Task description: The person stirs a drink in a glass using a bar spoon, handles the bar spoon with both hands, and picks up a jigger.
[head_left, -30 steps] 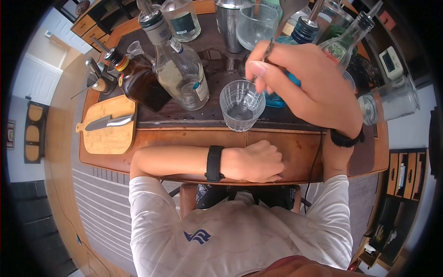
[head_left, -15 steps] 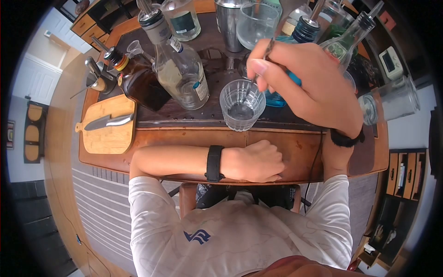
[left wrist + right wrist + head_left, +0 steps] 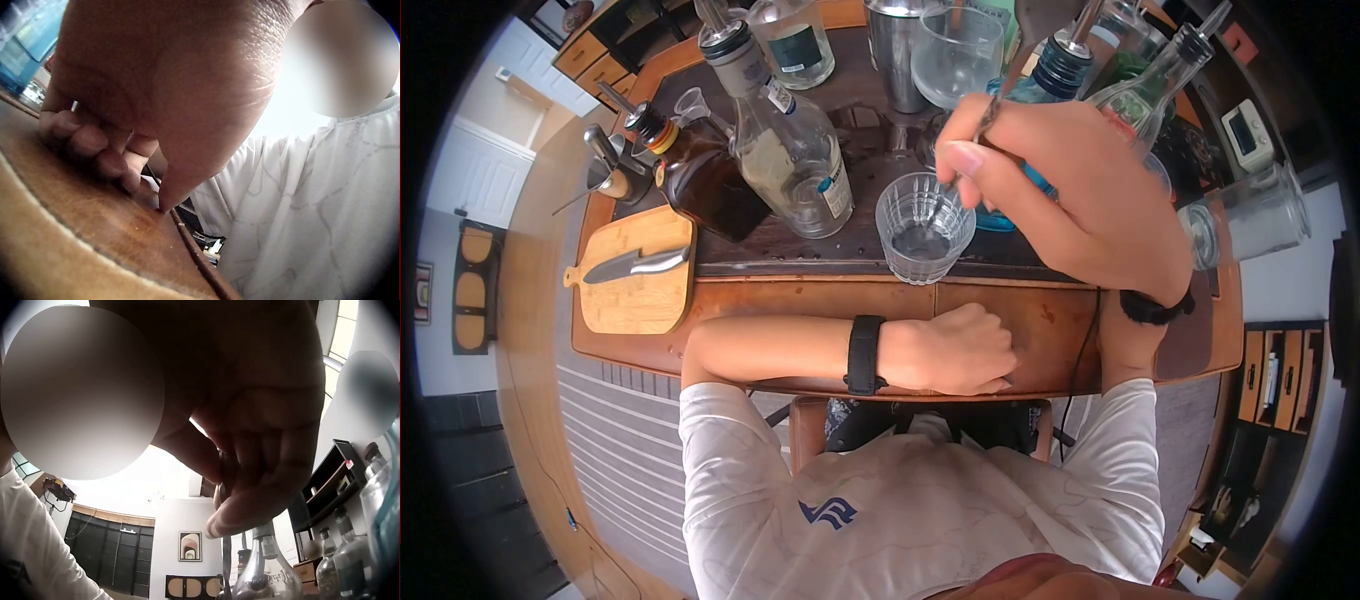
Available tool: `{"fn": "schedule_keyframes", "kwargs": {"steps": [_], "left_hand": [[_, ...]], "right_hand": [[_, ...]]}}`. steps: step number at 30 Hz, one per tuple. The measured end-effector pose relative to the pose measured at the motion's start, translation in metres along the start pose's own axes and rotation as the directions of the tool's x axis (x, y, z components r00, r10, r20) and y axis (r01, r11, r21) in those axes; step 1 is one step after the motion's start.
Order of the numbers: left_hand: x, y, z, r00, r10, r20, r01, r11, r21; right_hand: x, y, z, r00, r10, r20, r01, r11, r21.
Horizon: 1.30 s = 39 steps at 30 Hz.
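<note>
My right hand (image 3: 1080, 190) pinches the twisted metal stem of a bar spoon (image 3: 988, 118) between thumb and fingers. The spoon slants down into a ribbed clear glass (image 3: 925, 245), which stands upright with a little clear liquid at its bottom. In the right wrist view the thin stem (image 3: 226, 562) drops below my bent fingers. My left hand (image 3: 950, 350) rests on the leather-covered table edge with its fingers loosely curled, and nothing shows in it in the left wrist view.
Left of the glass stand a clear bottle (image 3: 790, 160) and a brown bottle (image 3: 710, 185). A knife (image 3: 640, 264) lies on a wooden board (image 3: 635, 310). Behind are a metal shaker (image 3: 897, 60) and a stemless-looking glass (image 3: 957, 60). A blue bottle (image 3: 1062, 68) is partly hidden behind my right hand.
The spoon's lower part shifts about inside the glass, and its tilt alters. My right hand and wrist have moved slightly towards me and to the right. My left hand stays put.
</note>
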<state>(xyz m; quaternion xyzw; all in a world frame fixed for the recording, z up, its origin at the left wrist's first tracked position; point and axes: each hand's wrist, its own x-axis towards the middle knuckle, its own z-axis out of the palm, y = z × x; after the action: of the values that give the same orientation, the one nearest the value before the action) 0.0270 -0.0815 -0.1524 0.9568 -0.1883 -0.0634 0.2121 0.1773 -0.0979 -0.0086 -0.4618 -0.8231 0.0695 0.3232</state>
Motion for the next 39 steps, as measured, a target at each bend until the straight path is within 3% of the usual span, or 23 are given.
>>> {"fn": "schedule_keyframes", "kwargs": {"steps": [2,4,7,8,10,16,20,25,32,34,39], "left_hand": [[0.0,0.0,-0.001,1.0,0.006,-0.008,-0.006,1.0,0.003],[0.0,0.001,-0.002,1.0,-0.01,0.006,0.01,1.0,-0.009],[0.0,0.0,0.0,1.0,0.0,-0.016,0.0,1.0,-0.011],[0.0,0.0,0.0,1.0,-0.001,-0.017,0.0,1.0,-0.011],[0.0,0.0,0.0,1.0,-0.004,-0.011,0.004,1.0,-0.008],[-0.001,0.0,0.001,0.999,0.008,-0.033,-0.007,1.0,0.007],[0.0,0.001,-0.001,1.0,0.007,-0.022,-0.006,1.0,0.012],[0.0,0.0,0.001,1.0,0.003,-0.029,-0.003,1.0,-0.001],[0.0,-0.001,0.003,0.999,0.012,-0.04,-0.012,1.0,0.003],[0.001,0.0,0.002,0.999,0.009,-0.033,-0.009,1.0,0.011],[0.001,0.0,0.002,1.0,-0.001,-0.02,0.001,1.0,0.002]], "right_hand": [[0.002,0.006,0.005,0.999,-0.018,-0.029,0.019,1.0,0.023],[0.003,0.009,0.007,0.988,-0.13,-0.078,0.122,0.987,-0.103],[0.002,0.007,0.003,0.993,-0.074,-0.089,0.055,0.978,-0.203],[0.0,0.005,0.0,0.993,-0.074,-0.089,0.055,0.978,-0.203],[-0.003,0.001,-0.006,0.995,0.089,-0.054,-0.095,0.988,-0.124],[-0.001,-0.004,-0.003,0.999,-0.01,0.033,0.008,0.999,0.053],[0.004,0.007,0.009,0.999,-0.009,-0.046,0.011,0.999,0.036],[-0.002,0.006,0.001,0.994,-0.045,-0.097,0.026,0.982,-0.189],[-0.004,-0.008,-0.009,0.998,0.028,0.053,-0.024,0.997,-0.067],[-0.001,-0.003,0.0,1.0,0.002,0.031,-0.004,0.997,0.081],[0.004,0.006,0.007,0.999,-0.016,-0.045,0.013,0.998,-0.056]]}}
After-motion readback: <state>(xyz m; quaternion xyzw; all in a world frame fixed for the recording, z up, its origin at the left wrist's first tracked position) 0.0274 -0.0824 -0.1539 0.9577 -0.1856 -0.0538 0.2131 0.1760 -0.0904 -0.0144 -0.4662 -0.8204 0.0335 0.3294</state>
